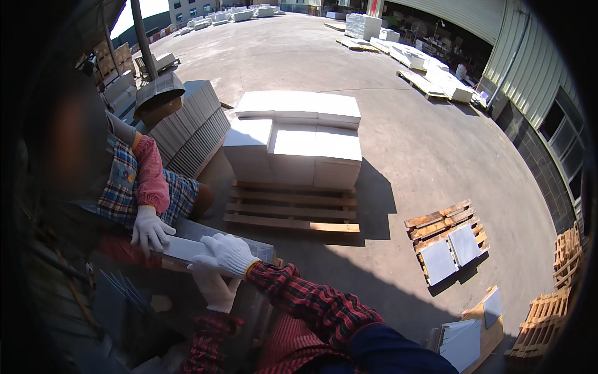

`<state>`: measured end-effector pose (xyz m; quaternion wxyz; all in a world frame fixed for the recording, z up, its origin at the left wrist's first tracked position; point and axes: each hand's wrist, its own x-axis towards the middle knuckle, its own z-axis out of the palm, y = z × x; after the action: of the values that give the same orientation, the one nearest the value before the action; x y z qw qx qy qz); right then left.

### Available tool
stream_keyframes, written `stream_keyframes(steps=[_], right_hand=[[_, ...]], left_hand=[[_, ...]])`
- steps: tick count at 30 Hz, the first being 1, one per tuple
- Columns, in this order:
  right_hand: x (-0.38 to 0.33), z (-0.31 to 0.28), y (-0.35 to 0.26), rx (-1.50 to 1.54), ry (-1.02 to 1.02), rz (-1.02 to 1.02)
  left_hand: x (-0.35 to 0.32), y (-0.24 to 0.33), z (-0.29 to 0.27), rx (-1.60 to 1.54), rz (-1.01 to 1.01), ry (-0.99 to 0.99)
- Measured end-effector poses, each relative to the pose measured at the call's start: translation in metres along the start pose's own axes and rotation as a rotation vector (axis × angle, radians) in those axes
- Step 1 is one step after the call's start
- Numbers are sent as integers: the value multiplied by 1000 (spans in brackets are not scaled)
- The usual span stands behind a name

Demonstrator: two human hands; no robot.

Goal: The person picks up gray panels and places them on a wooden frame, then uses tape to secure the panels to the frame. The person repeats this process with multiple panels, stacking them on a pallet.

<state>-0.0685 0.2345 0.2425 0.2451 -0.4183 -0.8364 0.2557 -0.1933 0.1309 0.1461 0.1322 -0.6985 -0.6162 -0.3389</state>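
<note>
A pale grey stone slab (184, 249) lies on a grey stack in the shade at the lower left. Over its right end, the fingers of my right hand (230, 254), in a white knit glove, are curled. My gloved left hand (213, 288) is just below, with its fingers at the slab's near edge and its thumb apart; part of its grip is hidden. Across from me a co-worker's gloved hand (149, 230) rests on the slab's other end. Beneath and behind the slab shows a darker grey slab surface (256, 248).
Beyond stands a wooden pallet (289, 212) loaded with white slab stacks (296, 146). A row of leaning slabs (193, 128) is behind the co-worker (152, 174). To the right, another pallet (439, 221) carries two grey tiles (439, 262). Tiles (460, 343) and stacked pallets (542, 318) sit lower right.
</note>
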Motion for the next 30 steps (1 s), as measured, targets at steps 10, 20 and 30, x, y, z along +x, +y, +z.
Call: stream_keyframes(steps=[10,20,30], right_hand=[[24,-14,-10,-43,-410,-78],[110,-53,66,166,-724,69],[170,-18,215,271,-806,353]], left_hand=[[-107,23,125,-381,-1076,-532],[-105,0,135,-1056,-1854,-118],[-50,5,115,-1196,-2077,436]])
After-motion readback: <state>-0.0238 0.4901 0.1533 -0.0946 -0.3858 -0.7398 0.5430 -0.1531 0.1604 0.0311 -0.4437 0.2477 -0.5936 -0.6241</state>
